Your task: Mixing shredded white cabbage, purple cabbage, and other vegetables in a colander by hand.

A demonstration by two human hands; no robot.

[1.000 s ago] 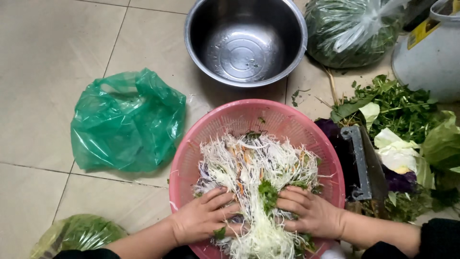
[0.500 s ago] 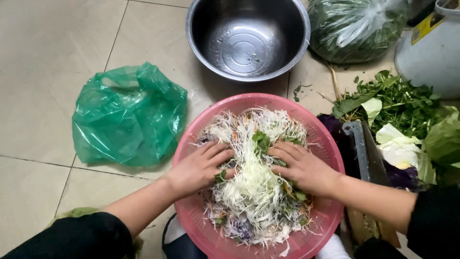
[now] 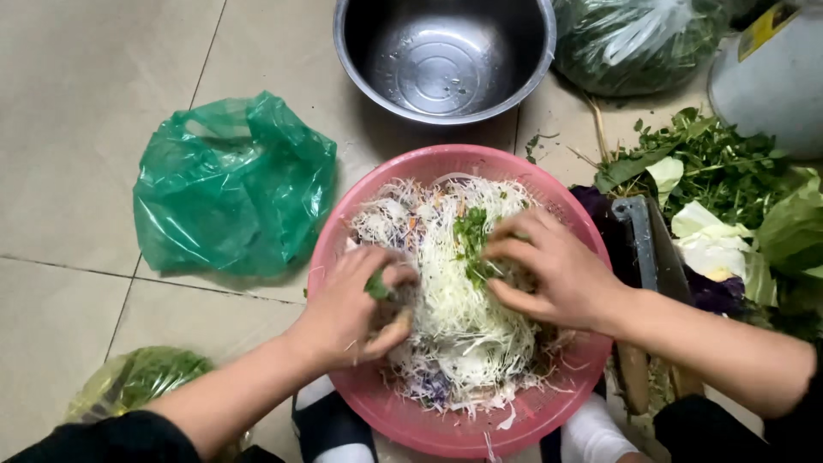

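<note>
We see both hands inside pink plastic basket [image 3: 339, 249] on tiled floor [image 3: 77, 103]. Left hand [image 3: 356, 309]: fingers curled, gripping clump of shredded cabbage [image 3: 463, 317], thin pale and purple strands with green herb bits. Right hand [image 3: 549, 270]: fingers bent, pressed into heap. Basket rim round, near steel bowl [image 3: 446, 60], shiny, smooth. Green plastic bag [image 3: 231, 184] crumpled, just left of the basket. Leafy greens [image 3: 711, 163] crowd right side. Open floor at far left.

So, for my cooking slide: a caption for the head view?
Both hands, left hand and right hand, mix shredded vegetables in a pink basket on the floor.
</note>
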